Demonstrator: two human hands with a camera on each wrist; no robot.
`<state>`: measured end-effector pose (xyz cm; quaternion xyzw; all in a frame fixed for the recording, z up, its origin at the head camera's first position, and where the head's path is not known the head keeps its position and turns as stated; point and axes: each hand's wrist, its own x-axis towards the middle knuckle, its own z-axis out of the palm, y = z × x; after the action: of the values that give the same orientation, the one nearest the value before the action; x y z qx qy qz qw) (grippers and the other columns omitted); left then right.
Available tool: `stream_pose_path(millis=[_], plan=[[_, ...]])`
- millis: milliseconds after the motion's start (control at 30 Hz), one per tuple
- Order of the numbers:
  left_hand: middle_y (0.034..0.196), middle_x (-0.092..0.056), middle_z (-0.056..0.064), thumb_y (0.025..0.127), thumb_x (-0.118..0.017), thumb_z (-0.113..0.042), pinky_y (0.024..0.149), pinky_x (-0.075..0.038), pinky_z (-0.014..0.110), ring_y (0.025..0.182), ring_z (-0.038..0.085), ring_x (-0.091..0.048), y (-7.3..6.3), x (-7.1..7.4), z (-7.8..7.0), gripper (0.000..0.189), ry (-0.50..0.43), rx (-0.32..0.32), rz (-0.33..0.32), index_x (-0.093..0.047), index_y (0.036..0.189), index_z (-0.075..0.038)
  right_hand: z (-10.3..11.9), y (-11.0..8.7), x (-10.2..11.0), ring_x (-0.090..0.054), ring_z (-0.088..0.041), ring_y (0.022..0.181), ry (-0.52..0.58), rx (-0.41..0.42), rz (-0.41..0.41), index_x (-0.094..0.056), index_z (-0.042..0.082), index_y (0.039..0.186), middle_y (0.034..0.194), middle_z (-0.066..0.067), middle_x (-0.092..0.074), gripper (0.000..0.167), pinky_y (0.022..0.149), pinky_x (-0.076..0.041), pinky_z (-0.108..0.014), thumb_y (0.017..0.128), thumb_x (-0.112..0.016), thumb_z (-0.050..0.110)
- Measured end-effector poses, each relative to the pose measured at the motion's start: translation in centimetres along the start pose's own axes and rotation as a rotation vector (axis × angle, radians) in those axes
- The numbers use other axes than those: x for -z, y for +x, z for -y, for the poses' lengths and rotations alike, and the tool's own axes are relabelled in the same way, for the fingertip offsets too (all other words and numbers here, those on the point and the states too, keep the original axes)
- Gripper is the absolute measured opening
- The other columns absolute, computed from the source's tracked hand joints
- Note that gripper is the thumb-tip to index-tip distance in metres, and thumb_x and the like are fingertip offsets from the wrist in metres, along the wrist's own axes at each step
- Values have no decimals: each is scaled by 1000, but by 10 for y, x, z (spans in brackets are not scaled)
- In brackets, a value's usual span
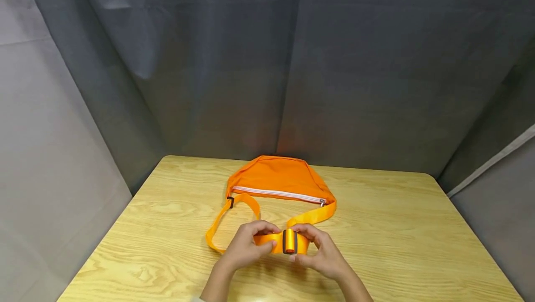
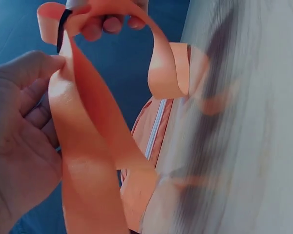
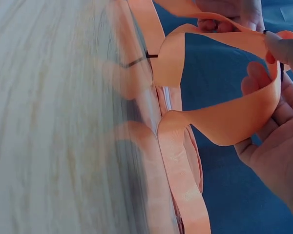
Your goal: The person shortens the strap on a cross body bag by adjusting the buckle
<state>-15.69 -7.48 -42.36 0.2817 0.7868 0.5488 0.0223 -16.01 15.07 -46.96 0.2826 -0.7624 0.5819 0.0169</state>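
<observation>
Head view: left hand point(image 1: 244, 246) and right hand point(image 1: 323, 252) pinch flat, glossy orange strap point(image 1: 312, 216) by rectangular dark slider point(image 1: 284, 242).

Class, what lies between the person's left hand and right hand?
The head view shows a stretch of orange strap and a dark buckle between left hand and right hand.

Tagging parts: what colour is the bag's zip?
The zip is whitish, clearest in the head view.

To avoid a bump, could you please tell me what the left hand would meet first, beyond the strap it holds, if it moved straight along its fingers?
Probably the dark buckle on the strap, with the right hand just beyond, though depth is unclear.
</observation>
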Motion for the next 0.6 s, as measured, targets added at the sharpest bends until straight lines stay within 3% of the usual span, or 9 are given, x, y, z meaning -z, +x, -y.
stream_pose_path(millis=[167, 400, 500, 600], plan=[[98, -66, 8, 83, -65, 3, 78, -49, 33, 87, 19, -60, -1, 5, -2, 17, -3, 43, 9, -67, 99, -1, 0, -2, 4, -57, -17, 96, -42, -5, 3, -59, 12, 114, 109, 0, -63, 47, 85, -44, -31, 72, -80, 14], [95, -65, 7, 83, -64, 3, 70, -49, 26, 80, 14, -56, -4, 25, 3, 16, 7, 99, 25, -67, 98, -1, -1, -3, 12, -56, -18, 96, -63, -41, -12, -60, 13, 114, 111, -1, -62, 47, 85, -43, -29, 71, -80, 10], [95, -65, 6, 83, -65, 3, 69, -49, 25, 80, 14, -56, -5, 26, 14, 16, 8, 113, 23, -68, 98, -2, -1, -3, 13, -55, -19, 97, -65, -56, 3, -61, 14, 114, 112, 0, -61, 47, 85, -43, -29, 71, -81, 12], [97, -64, 3, 80, -68, 2, 73, -48, 26, 83, 14, -57, -4, 19, 29, 21, 22, 82, 0, -68, 100, -6, -1, -3, 12, -56, -19, 95, -36, -50, -8, -60, 11, 114, 111, -3, -62, 48, 84, -44, -28, 71, -80, 10]])
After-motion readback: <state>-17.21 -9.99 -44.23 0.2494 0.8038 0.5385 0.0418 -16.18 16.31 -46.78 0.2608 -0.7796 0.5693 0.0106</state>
